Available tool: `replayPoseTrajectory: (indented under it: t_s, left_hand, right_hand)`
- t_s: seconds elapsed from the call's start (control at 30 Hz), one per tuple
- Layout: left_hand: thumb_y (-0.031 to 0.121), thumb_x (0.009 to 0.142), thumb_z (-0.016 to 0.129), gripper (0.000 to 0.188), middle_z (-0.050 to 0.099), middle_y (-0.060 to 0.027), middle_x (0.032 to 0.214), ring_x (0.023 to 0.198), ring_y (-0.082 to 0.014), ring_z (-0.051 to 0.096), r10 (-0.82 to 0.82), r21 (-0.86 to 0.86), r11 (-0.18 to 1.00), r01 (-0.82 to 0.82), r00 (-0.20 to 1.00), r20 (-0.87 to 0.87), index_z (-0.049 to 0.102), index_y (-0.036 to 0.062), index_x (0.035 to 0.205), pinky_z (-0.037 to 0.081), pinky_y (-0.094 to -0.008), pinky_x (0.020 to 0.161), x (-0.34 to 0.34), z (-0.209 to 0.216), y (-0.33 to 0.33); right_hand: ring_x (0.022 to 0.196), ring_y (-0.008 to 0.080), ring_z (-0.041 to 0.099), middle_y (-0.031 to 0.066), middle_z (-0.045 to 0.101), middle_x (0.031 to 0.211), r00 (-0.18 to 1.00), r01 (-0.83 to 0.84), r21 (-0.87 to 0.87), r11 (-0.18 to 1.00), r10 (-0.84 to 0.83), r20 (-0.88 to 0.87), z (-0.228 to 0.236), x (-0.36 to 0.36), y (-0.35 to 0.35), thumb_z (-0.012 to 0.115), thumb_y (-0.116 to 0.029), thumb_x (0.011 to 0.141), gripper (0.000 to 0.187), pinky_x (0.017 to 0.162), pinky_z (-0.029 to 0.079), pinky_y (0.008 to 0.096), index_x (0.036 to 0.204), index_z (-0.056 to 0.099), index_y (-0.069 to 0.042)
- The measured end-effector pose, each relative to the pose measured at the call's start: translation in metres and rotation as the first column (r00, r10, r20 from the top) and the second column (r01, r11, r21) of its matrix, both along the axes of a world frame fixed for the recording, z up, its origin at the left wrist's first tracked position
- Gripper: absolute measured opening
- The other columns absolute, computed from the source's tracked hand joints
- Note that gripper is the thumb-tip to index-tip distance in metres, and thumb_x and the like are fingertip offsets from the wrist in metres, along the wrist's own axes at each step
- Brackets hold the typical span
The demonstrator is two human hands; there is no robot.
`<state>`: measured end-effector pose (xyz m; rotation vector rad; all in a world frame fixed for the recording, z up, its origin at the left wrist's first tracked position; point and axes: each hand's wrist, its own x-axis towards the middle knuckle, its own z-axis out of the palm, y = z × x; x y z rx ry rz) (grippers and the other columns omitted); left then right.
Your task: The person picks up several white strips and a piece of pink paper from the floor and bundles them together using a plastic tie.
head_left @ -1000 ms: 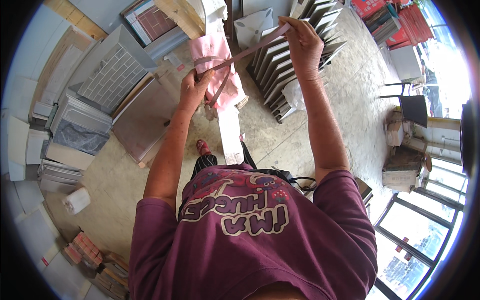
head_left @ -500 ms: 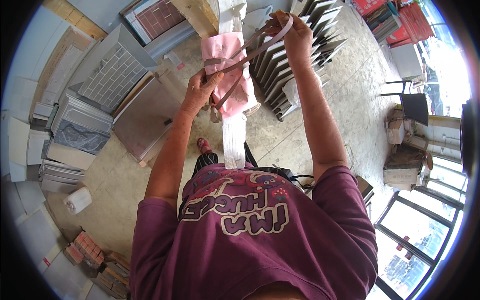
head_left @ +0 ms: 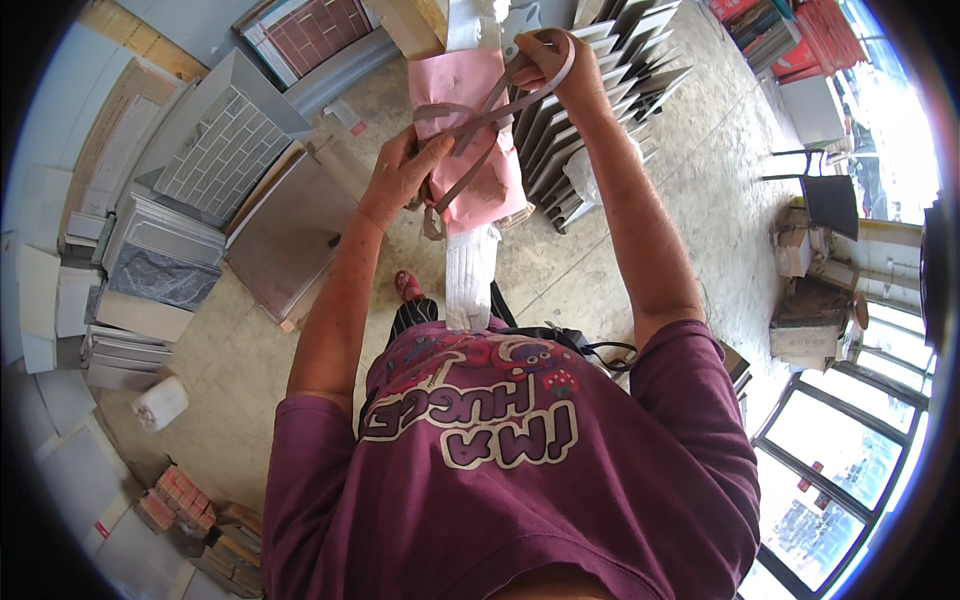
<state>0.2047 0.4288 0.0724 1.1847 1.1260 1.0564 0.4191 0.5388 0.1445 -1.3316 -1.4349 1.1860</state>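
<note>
L hand (head_left: 400,180) clenched on grey strap (head_left: 470,160) w/ pink wrap (head_left: 470,100) behind; R hand (head_left: 550,60) gripping strap's upper end, fingers curled.

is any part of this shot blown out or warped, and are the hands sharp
Head view: daylight blows out the right rim by the windows; fisheye bends the tile stacks toward the dark edge; left hand, right hand and strap look fairly sharp.

Tile showroom: stacked tile samples (head_left: 190,265)
</note>
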Motion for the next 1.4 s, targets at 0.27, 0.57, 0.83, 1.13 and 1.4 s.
replayPoseTrajectory:
  t_s: [0.27, 0.57, 0.83, 1.13, 1.4]
  left_hand:
    - [0.028, 0.086, 0.063, 0.027, 0.052, 0.0055, 0.081, 0.073, -0.0033, 0.044, -0.003, -0.012, 1.000, 0.004, 0.994, 0.105, 0.059, 0.0041, 0.097, 0.036, -0.0205, 0.063, 0.004, 0.005, 0.001]
    - [0.028, 0.086, 0.063, 0.029, 0.057, 0.0027, 0.089, 0.078, -0.0040, 0.048, 0.069, -0.007, 0.998, -0.068, 0.979, 0.190, 0.058, 0.0040, 0.101, 0.040, -0.0208, 0.067, 0.008, -0.004, 0.007]
    - [0.028, 0.086, 0.063, 0.031, 0.056, 0.0024, 0.087, 0.076, -0.0038, 0.047, 0.111, -0.016, 0.994, -0.110, 0.976, 0.188, 0.059, 0.0018, 0.101, 0.039, -0.0202, 0.067, 0.007, 0.003, 0.009]
    - [0.034, 0.085, 0.063, 0.040, 0.059, -0.0012, 0.090, 0.076, -0.0069, 0.053, 0.178, -0.020, 0.984, -0.177, 0.971, 0.158, 0.059, 0.0002, 0.105, 0.044, -0.0225, 0.064, 0.004, -0.007, 0.015]
    - [0.033, 0.086, 0.063, 0.031, 0.052, 0.0031, 0.070, 0.060, -0.0053, 0.045, 0.464, -0.108, 0.886, -0.451, 0.859, 0.217, 0.060, 0.0021, 0.088, 0.037, -0.0225, 0.053, 0.005, 0.013, 0.030]
  right_hand:
    - [0.059, 0.0102, 0.059, 0.0048, 0.063, 0.068, 0.979, -0.109, -0.059, 0.992, 0.117, 0.164, 0.000, -0.008, -0.015, 0.067, -0.024, 0.077, 0.027, 0.055, 0.046, 0.0233, 0.083, 0.063, 0.003]
    - [0.066, 0.0111, 0.061, 0.0074, 0.065, 0.077, 0.995, -0.083, 0.098, 0.992, 0.087, -0.047, -0.010, -0.013, -0.028, 0.066, -0.020, 0.081, 0.028, 0.057, 0.048, 0.0230, 0.097, 0.059, 0.001]
    - [0.067, 0.0116, 0.061, 0.0069, 0.065, 0.078, 0.958, 0.008, 0.133, 0.991, 0.031, -0.284, -0.006, -0.011, -0.025, 0.063, -0.021, 0.084, 0.024, 0.062, 0.050, 0.0239, 0.098, 0.058, -0.002]
    - [0.077, 0.0149, 0.063, 0.0078, 0.064, 0.087, 0.975, -0.155, 0.187, 0.970, 0.120, 0.186, -0.010, -0.021, -0.028, 0.069, -0.021, 0.075, 0.031, 0.071, 0.049, 0.0260, 0.099, 0.063, -0.004]
    - [0.077, 0.0222, 0.059, 0.0045, 0.057, 0.081, 0.743, -0.336, 0.529, 0.779, -0.126, 0.657, 0.008, -0.020, -0.064, 0.070, -0.027, 0.073, 0.021, 0.065, 0.051, 0.0310, 0.086, 0.061, -0.013]
